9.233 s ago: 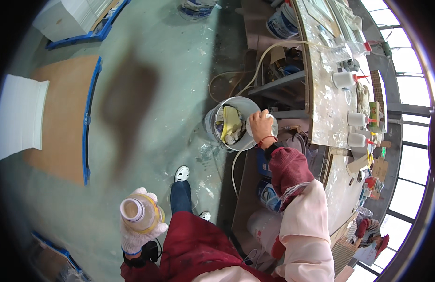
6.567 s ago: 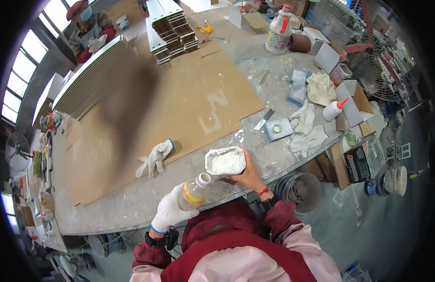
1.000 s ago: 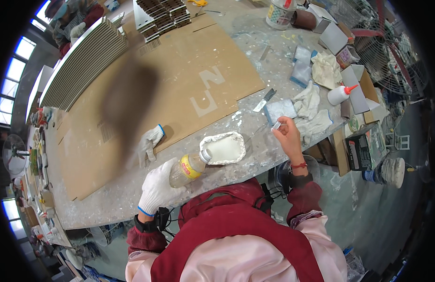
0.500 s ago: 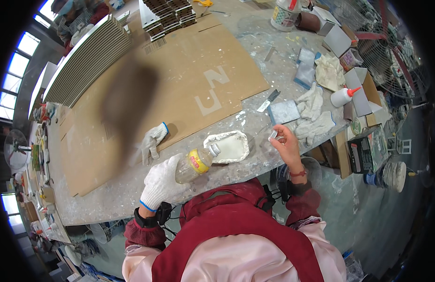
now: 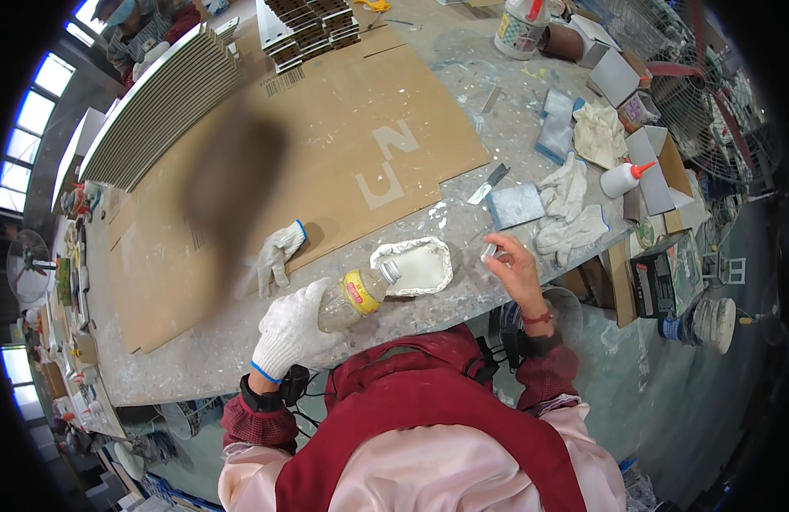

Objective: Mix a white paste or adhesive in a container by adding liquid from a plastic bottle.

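Note:
My left hand (image 5: 290, 328), in a white knit glove with a blue edge, is wrapped around a clear plastic bottle (image 5: 357, 294) with a yellow label. Tilted to the right, the bottle has its pale, silvery neck end at the left rim of a white-crusted tray (image 5: 446, 280) with milky white liquid in it. My bare right hand (image 5: 516, 271) is just right of that tray, above the table's front edge. Its thumb and fingers pinch a small whitish piece (image 5: 489, 252), too small to name. Farther left lies a loose white glove (image 5: 278, 253).
Cardboard sheeting (image 5: 326, 162) covers much of the table, bearing stacked white panels (image 5: 160, 111). To the right are a utility knife (image 5: 488, 185), a grey sanding block (image 5: 516, 205), crumpled gloves (image 5: 567, 192) and a red-tipped squeeze bottle (image 5: 620, 179). A dark blur (image 5: 237, 171) hides part of the cardboard.
My right hand has shifted slightly left and nearer to me with the small piece still pinched. The bottle and my left hand stay almost where they were.

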The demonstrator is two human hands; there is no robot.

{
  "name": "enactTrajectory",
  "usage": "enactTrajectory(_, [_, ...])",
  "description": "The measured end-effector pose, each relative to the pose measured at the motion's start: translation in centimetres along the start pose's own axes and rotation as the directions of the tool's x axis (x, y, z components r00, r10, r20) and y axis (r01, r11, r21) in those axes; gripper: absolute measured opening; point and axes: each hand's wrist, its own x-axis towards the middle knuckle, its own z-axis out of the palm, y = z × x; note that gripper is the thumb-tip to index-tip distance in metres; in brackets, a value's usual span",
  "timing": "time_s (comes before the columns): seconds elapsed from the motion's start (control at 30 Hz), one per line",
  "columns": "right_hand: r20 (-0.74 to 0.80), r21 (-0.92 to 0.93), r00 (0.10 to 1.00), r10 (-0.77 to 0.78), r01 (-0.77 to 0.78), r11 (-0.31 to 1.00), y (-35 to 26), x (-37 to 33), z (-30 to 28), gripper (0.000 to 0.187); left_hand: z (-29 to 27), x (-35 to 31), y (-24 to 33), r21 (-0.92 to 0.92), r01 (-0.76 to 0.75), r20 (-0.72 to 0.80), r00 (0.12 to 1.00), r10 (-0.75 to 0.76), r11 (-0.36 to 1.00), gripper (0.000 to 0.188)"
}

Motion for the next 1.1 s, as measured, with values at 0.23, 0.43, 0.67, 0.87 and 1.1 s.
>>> enactTrajectory(0.23, [0.024, 0.002, 1.0, 0.0, 0.0, 1.0, 0.16, -0.18, 0.35, 0.031, -0.26, -0.17, 0.22, 0.016, -0.007, -0.014, 1.0, 0.007, 1.0, 0.071])
enactTrajectory(0.43, [0.063, -0.004, 0.997, 0.042, -0.042, 0.999, -0.12, -0.34, 0.46, 0.031, -0.57, -0.22, 0.44, 0.019, -0.009, -0.013, 1.0, 0.009, 1.0, 0.069])
enactTrajectory(0.67, [0.076, 0.009, 0.997, 0.032, -0.033, 0.999, -0.1, -0.42, 0.66, 0.031, -0.55, -0.26, 0.38, 0.032, -0.008, -0.015, 1.0, 0.008, 0.999, 0.069])
enactTrajectory(0.87, [0.087, 0.001, 0.996, 0.034, -0.034, 0.999, -0.11, -0.53, 0.82, 0.031, -0.54, -0.39, 0.34, 0.047, -0.036, -0.029, 0.999, 0.038, 0.998, 0.069])
enactTrajectory(1.1, [0.078, 0.033, 0.993, 0.09, -0.093, 0.995, -0.34, -0.68, 1.04, 0.03, -0.63, -0.45, 0.42, 0.045, -0.024, -0.015, 1.0, 0.025, 0.999, 0.071])
